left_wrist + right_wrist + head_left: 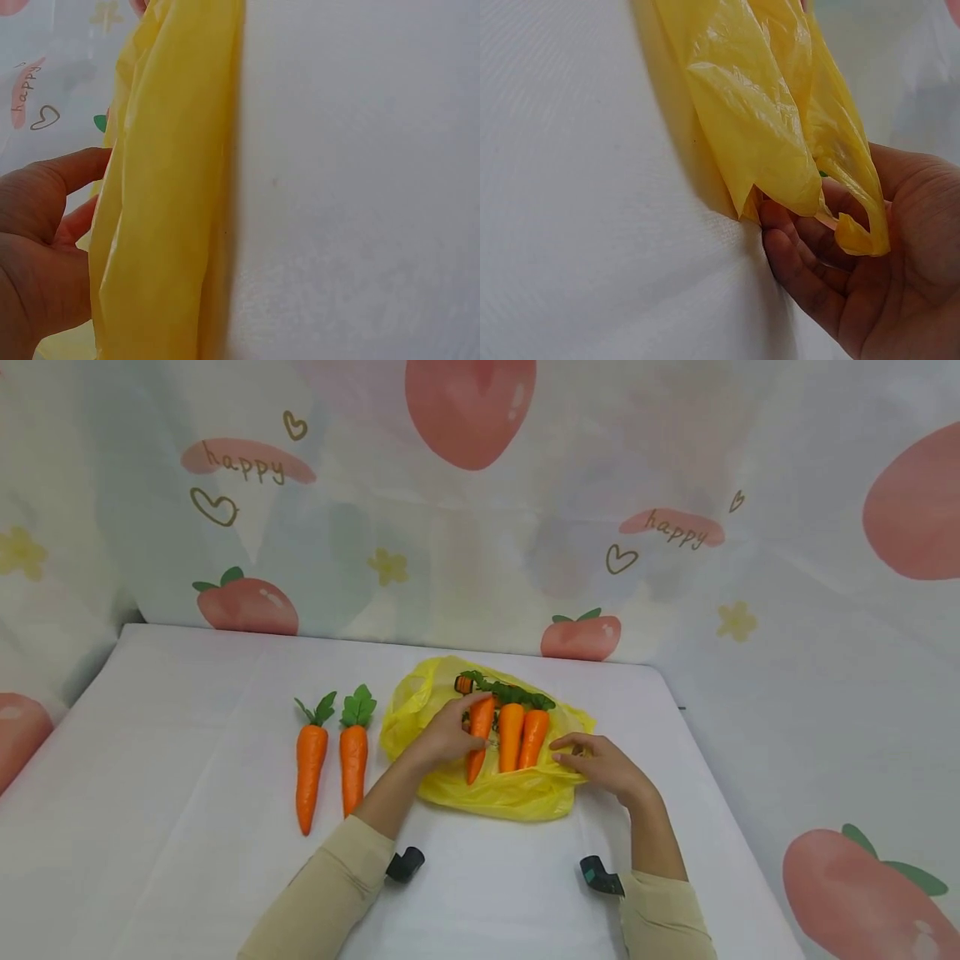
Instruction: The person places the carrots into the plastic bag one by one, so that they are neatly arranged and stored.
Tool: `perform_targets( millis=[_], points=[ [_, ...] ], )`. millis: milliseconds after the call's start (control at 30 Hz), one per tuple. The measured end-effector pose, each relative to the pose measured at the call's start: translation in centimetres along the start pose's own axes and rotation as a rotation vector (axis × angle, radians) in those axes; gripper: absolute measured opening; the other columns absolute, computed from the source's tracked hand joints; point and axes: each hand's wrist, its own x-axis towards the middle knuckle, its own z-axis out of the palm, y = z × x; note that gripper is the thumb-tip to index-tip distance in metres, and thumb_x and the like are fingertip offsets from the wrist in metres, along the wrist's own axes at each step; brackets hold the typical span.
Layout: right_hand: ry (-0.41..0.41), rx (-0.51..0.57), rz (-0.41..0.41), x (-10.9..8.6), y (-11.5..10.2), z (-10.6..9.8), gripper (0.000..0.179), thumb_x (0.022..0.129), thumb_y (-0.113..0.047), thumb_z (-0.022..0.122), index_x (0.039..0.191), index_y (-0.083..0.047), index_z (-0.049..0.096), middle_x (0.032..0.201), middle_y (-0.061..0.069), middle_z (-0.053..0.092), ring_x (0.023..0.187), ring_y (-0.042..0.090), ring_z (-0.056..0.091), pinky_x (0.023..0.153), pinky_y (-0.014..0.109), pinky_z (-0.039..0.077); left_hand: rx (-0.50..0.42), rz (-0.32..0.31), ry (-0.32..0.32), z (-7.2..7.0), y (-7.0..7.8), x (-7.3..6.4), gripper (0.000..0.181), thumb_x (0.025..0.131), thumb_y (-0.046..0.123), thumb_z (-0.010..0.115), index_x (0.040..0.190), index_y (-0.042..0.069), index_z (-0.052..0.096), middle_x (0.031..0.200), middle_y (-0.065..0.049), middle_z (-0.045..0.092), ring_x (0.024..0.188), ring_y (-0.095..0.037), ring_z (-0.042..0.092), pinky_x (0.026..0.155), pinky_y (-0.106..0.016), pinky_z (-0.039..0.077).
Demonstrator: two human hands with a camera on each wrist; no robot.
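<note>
A yellow plastic bag (487, 800) lies spread with its mouth towards me. My left hand (448, 735) reaches into it and grips a carrot (481, 720) between thumb and fingers, the tip pointing down towards me. Two more carrots, one in the middle (511, 739) and one at its right (534, 737), lie beside it, with green leaves (517, 695) behind. At the bag's right side my right hand (600, 764) holds its edge; in the right wrist view the yellow plastic (855, 236) passes between thumb and fingers. The bag hides the left fingertips in the left wrist view.
Two leafy carrots, an outer one (311, 777) and an inner one (353, 764), lie on the white table (202, 793) left of the bag. The left forearm overlaps the inner one's tip. A printed curtain (480, 552) stands behind the table.
</note>
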Motion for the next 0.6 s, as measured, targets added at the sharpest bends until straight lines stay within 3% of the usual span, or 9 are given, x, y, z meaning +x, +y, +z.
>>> perform_targets(
  millis=[133,233,267,400,533,600],
  points=[
    [0.001,-0.01,-0.015,0.0,0.0,-0.1,0.031,0.102,-0.026,0.066,0.125,-0.006,0.071,0.105,0.012,0.055,0.1,0.029,0.047,0.075,0.037,0.042,0.0,0.009,0.003,0.4,0.0,0.4,0.077,0.09,-0.006,0.075,0.157,0.02,0.047,0.159,-0.011,0.04,0.107,-0.028,0.051,0.073,-0.031,0.05],
    [-0.001,-0.02,-0.021,0.1,-0.1,-0.2,0.03,0.103,-0.026,0.066,0.125,-0.006,0.071,0.103,0.011,0.055,0.098,0.029,0.048,0.075,0.037,0.042,-0.003,0.021,0.0,0.5,0.1,0.6,0.077,0.089,-0.007,0.075,0.156,0.019,0.047,0.16,-0.01,0.039,0.111,-0.028,0.051,0.081,-0.034,0.052],
    [-0.002,-0.021,-0.02,0.1,-0.2,-0.3,0.03,0.103,-0.026,0.066,0.126,-0.006,0.071,0.103,0.011,0.055,0.098,0.029,0.048,0.075,0.037,0.042,-0.003,0.027,0.0,0.6,0.1,0.7,0.077,0.089,-0.007,0.076,0.156,0.019,0.048,0.161,-0.01,0.037,0.122,-0.029,0.048,0.088,-0.037,0.052],
    [0.002,-0.022,-0.003,0.1,-0.4,-0.3,0.031,0.103,-0.027,0.066,0.126,-0.007,0.071,0.105,0.012,0.056,0.1,0.029,0.048,0.077,0.038,0.043,-0.009,0.02,0.008,0.7,0.1,0.8,0.077,0.089,-0.006,0.076,0.156,0.019,0.048,0.163,-0.009,0.035,0.137,-0.03,0.041,0.102,-0.045,0.048],
    [0.006,-0.015,0.017,-0.1,-0.4,-0.1,0.031,0.102,-0.027,0.066,0.125,-0.008,0.071,0.108,0.012,0.056,0.103,0.03,0.048,0.078,0.038,0.044,-0.004,0.003,0.006,0.9,-0.1,1.0,0.076,0.09,-0.005,0.076,0.156,0.021,0.048,0.163,-0.008,0.034,0.137,-0.029,0.041,0.102,-0.044,0.048],
    [0.008,-0.012,0.024,-0.2,-0.3,0.0,0.03,0.102,-0.027,0.066,0.125,-0.008,0.072,0.109,0.012,0.056,0.104,0.03,0.048,0.078,0.038,0.044,-0.005,-0.002,-0.004,1.1,-0.2,1.0,0.076,0.09,-0.005,0.075,0.156,0.021,0.048,0.162,-0.009,0.036,0.128,-0.029,0.046,0.095,-0.041,0.051]
  ],
)
